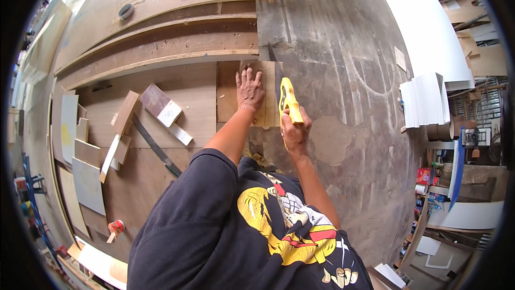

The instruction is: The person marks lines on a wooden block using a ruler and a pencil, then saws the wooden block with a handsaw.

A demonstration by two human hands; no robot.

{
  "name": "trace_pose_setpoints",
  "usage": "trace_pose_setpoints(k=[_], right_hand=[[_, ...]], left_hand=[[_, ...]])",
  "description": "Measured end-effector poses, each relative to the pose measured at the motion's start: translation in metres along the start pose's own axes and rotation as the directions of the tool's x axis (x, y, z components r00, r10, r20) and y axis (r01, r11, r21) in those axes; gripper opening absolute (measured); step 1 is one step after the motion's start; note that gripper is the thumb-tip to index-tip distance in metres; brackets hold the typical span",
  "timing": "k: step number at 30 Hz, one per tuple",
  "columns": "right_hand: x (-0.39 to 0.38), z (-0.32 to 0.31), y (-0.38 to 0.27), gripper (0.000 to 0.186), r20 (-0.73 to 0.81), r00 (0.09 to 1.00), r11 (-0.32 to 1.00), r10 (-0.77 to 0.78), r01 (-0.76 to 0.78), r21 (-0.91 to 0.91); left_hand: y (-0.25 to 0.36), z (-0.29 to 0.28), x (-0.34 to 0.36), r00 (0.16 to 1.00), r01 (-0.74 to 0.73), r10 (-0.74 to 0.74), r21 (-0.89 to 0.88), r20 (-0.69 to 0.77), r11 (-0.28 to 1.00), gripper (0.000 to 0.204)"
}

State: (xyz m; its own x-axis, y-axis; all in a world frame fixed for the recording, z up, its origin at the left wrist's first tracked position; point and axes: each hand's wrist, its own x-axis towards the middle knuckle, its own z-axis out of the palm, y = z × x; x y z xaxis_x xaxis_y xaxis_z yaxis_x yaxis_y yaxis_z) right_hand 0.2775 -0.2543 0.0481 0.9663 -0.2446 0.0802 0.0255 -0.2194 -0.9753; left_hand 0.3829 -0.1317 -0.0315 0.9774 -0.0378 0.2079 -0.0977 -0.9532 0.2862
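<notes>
My left hand (250, 89) lies flat, fingers stretched out, on a small light-brown plywood board (228, 94). My right hand (296, 131) is wrapped round the yellow handle of a hand saw (287, 90). The saw's dark blade runs away from me along the board's right side; its far end shows just past the board's far corner. From this view I cannot tell how deep the teeth sit in the wood. A tiny offcut chip (222, 96) rests on the board, left of my left hand.
Wide plywood panels (161, 43) lie to the far left, with a roll of tape (126, 11) on one. Wood offcuts (161, 102) and a dark metal strip (153, 142) are scattered at left. White sheets (426, 99) are stacked at right, beyond the stained floor (343, 75).
</notes>
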Motion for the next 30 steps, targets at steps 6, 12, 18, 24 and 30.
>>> trace_pose_setpoints(k=[6,12,18,24,30], right_hand=[[0.029,-0.009,-0.019,0.008,0.157,0.953,0.921,-0.26,0.294,-0.257],[0.018,0.003,-0.042,0.013,0.085,0.988,0.956,-0.13,0.147,-0.252],[0.004,0.003,-0.045,0.011,0.006,0.998,0.959,-0.068,0.067,-0.274],[0.01,-0.014,-0.056,0.007,0.039,0.99,0.966,0.139,-0.127,-0.227],[-0.05,-0.04,-0.073,0.006,0.032,0.992,0.974,0.118,-0.11,-0.197]], left_hand=[[-0.008,0.011,0.013,0.943,-0.332,0.333,-0.041,0.0,0.942,0.04],[-0.001,0.005,0.021,0.985,-0.172,0.168,-0.121,-0.043,0.978,0.043],[0.002,0.005,0.015,0.985,-0.168,0.17,-0.099,0.013,0.981,0.047],[0.002,0.008,0.019,0.987,-0.162,0.163,-0.064,0.006,0.985,0.047],[-0.001,0.011,0.021,0.987,-0.16,0.16,-0.047,-0.006,0.986,0.044]])
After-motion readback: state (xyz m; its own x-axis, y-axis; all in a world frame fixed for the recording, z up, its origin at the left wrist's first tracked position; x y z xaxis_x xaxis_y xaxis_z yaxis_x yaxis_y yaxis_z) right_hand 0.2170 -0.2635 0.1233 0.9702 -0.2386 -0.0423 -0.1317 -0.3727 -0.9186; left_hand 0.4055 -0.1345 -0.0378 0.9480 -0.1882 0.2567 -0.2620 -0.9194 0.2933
